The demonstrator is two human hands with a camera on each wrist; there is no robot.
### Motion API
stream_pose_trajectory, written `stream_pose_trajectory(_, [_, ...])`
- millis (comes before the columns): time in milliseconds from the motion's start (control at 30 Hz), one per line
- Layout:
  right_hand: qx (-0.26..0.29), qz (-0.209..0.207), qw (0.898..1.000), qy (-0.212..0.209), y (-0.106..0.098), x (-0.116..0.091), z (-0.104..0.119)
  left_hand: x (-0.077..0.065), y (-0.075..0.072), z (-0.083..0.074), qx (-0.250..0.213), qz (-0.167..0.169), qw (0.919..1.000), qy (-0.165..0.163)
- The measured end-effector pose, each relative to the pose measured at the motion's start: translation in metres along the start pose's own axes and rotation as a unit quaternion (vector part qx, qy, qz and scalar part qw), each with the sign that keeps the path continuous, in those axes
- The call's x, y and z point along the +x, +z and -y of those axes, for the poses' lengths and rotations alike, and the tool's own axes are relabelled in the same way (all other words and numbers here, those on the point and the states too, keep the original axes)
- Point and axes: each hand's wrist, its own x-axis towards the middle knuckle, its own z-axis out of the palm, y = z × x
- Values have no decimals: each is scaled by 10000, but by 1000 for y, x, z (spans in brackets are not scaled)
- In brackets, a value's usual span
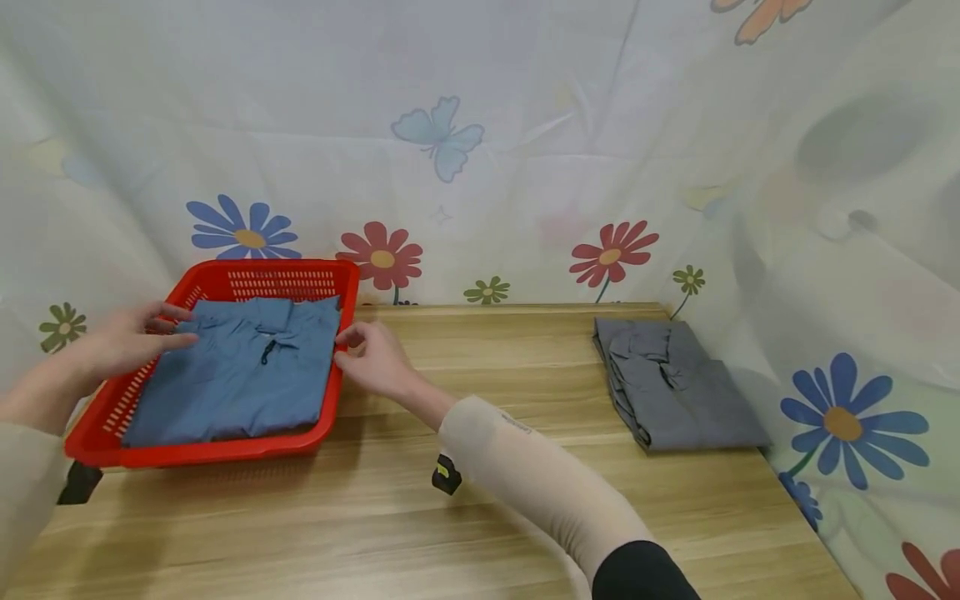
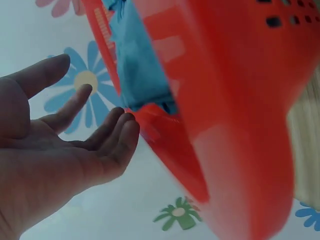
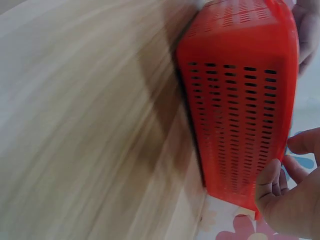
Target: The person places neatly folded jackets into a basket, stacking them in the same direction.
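Note:
A red plastic basket (image 1: 330,417) with slotted sides stands at the left of the wooden table, holding a folded blue garment (image 1: 232,383) with a collar and a small dark cord at its neck. Over the left rim hovers my left hand (image 1: 142,337), its fingers loose and spread; the left wrist view has this hand (image 2: 75,145) beside the basket wall with nothing in its grasp. At the right rim, my right hand (image 1: 375,358) pinches the edge with bent fingers. Fingertips (image 3: 270,172) lie against the outer wall in the right wrist view.
A folded grey garment (image 1: 682,387) lies at the table's right side. Under the right forearm sits a small black object (image 1: 446,475) with a yellow mark. A flower-printed sheet (image 1: 510,192) hangs behind the table (image 1: 480,350) and along its right edge.

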Motion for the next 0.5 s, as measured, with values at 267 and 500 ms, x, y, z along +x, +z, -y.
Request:
stream_pose_trajectory(267, [-281,67,9985,-468,-7,-14,-18,-7,14,-28,400,-176,9990,112])
stream_pose_trajectory(500, [-515,556,9944,-737,-18,-30,-30,-12,24,-42,953,-360,9944,267])
